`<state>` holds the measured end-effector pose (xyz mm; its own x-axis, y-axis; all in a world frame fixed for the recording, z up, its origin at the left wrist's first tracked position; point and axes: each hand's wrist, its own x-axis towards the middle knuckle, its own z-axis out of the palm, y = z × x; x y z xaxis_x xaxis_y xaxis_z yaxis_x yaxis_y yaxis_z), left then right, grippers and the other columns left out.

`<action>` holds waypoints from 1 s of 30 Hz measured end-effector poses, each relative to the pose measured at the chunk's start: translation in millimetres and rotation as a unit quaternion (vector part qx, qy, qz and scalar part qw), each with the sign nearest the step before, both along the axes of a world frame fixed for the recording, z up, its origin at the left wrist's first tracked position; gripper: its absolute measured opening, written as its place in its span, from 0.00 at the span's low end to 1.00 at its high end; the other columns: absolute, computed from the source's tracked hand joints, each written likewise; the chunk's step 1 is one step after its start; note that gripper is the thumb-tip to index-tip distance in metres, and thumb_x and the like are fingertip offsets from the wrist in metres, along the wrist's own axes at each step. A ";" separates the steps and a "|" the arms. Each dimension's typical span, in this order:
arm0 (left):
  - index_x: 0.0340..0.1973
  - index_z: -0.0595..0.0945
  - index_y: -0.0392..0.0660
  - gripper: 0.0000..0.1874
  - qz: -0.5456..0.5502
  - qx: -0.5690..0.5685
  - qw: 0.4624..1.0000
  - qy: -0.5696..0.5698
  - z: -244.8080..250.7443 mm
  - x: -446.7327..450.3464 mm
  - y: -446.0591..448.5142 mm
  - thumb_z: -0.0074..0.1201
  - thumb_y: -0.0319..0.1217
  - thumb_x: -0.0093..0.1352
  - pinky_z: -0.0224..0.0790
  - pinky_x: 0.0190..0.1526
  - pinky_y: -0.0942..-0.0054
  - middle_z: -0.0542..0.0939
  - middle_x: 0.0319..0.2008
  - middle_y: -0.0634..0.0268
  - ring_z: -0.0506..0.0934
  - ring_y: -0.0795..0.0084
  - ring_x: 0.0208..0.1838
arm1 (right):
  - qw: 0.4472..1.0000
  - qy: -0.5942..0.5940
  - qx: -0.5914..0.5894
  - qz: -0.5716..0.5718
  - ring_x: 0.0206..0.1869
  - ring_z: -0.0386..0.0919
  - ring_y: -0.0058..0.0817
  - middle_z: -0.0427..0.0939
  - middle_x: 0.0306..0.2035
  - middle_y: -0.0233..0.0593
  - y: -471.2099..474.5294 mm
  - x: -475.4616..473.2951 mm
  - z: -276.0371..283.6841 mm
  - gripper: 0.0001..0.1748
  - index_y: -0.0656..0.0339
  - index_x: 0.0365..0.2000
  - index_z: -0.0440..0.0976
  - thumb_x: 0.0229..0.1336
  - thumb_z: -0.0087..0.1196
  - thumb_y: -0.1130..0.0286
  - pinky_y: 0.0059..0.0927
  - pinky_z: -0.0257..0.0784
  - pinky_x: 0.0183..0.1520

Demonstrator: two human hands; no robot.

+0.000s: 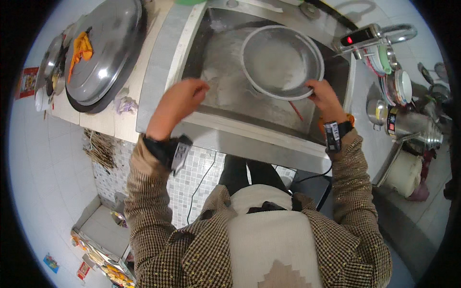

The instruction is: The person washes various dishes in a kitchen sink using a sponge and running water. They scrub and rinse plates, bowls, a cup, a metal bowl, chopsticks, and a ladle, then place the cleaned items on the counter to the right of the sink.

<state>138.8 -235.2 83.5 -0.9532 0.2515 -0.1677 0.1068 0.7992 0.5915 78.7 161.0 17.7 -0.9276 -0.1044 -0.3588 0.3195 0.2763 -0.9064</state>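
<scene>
A round metal basin with cloudy liquid in its bottom is in the right part of a stainless steel sink. My right hand grips the near right rim of the basin, thumb over the edge. My left hand hovers above the sink's near left edge, a little blurred, fingers curled and apart from the basin; I see nothing in it, though the inside of the fingers is partly hidden. A thin red stick-like thing shows beside the basin's near side. Both wrists wear black bands.
At the left, a large metal lid with an orange cloth on it covers a wide pan on the counter. A crumpled purple cloth lies near it. Stacked bowls and a metal pot stand at the right, by a faucet.
</scene>
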 end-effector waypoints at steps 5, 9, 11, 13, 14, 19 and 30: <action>0.33 0.83 0.44 0.10 -0.130 -0.035 0.988 0.079 -35.0 -97.6 55.8 0.49 0.32 0.62 0.70 0.39 0.56 0.80 0.32 0.52 0.77 0.49 0.38 | 0.953 0.104 0.232 0.163 0.41 0.73 0.26 0.75 0.34 0.35 56.1 18.5 47.3 0.13 0.63 0.39 0.73 0.49 0.52 0.78 0.28 0.70 0.38; 0.35 0.83 0.43 0.12 -0.252 -0.102 0.962 -0.022 -104.2 -142.8 114.9 0.49 0.33 0.61 0.71 0.42 0.56 0.81 0.34 0.51 0.78 0.48 0.39 | 0.947 -0.001 0.313 0.071 0.43 0.73 0.32 0.74 0.38 0.41 96.0 45.7 55.5 0.17 0.66 0.44 0.70 0.51 0.50 0.76 0.33 0.71 0.43; 0.37 0.83 0.45 0.12 -0.238 -0.121 0.961 -0.077 -140.8 -149.7 139.0 0.52 0.33 0.60 0.71 0.44 0.58 0.81 0.36 0.53 0.78 0.52 0.42 | 0.985 -0.090 0.087 -0.118 0.43 0.74 0.33 0.74 0.39 0.42 109.3 54.6 56.8 0.18 0.67 0.46 0.68 0.52 0.50 0.74 0.34 0.72 0.43; 0.37 0.83 0.45 0.12 -0.214 -0.150 0.958 -0.121 -172.4 -150.9 156.3 0.54 0.33 0.60 0.70 0.45 0.59 0.81 0.37 0.54 0.79 0.53 0.43 | 0.963 -0.138 -0.021 -0.232 0.42 0.75 0.32 0.74 0.39 0.41 120.2 62.2 60.8 0.20 0.68 0.47 0.67 0.52 0.50 0.73 0.33 0.73 0.43; 0.37 0.83 0.44 0.12 -0.196 -0.169 0.956 -0.138 -185.9 -150.4 163.5 0.54 0.34 0.59 0.70 0.46 0.59 0.81 0.37 0.53 0.79 0.53 0.44 | 0.961 -0.140 -0.001 -0.239 0.41 0.76 0.31 0.75 0.39 0.41 125.4 66.0 63.6 0.20 0.69 0.47 0.67 0.53 0.50 0.72 0.32 0.74 0.43; 0.40 0.82 0.41 0.14 -0.128 -0.228 0.947 -0.187 -234.8 -145.8 182.4 0.55 0.35 0.62 0.70 0.51 0.64 0.78 0.47 0.52 0.77 0.55 0.49 | 0.946 -0.183 0.011 -0.267 0.41 0.75 0.27 0.75 0.38 0.39 144.4 88.3 70.9 0.18 0.69 0.45 0.67 0.54 0.50 0.73 0.30 0.72 0.45; 0.35 0.80 0.38 0.15 -0.062 -0.161 0.978 -0.114 -271.7 -137.5 182.3 0.60 0.35 0.57 0.70 0.45 0.59 0.79 0.36 0.48 0.78 0.50 0.43 | 0.942 -0.215 -0.062 -0.250 0.40 0.76 0.27 0.76 0.38 0.38 134.9 101.9 49.0 0.18 0.68 0.46 0.67 0.54 0.50 0.73 0.28 0.72 0.44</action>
<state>1.3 -52.9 -188.2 -0.8471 0.2611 -0.4628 0.1083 0.9375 0.3307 180.6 295.9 66.6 -0.6438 0.2406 -0.7264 0.7266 -0.1052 -0.6789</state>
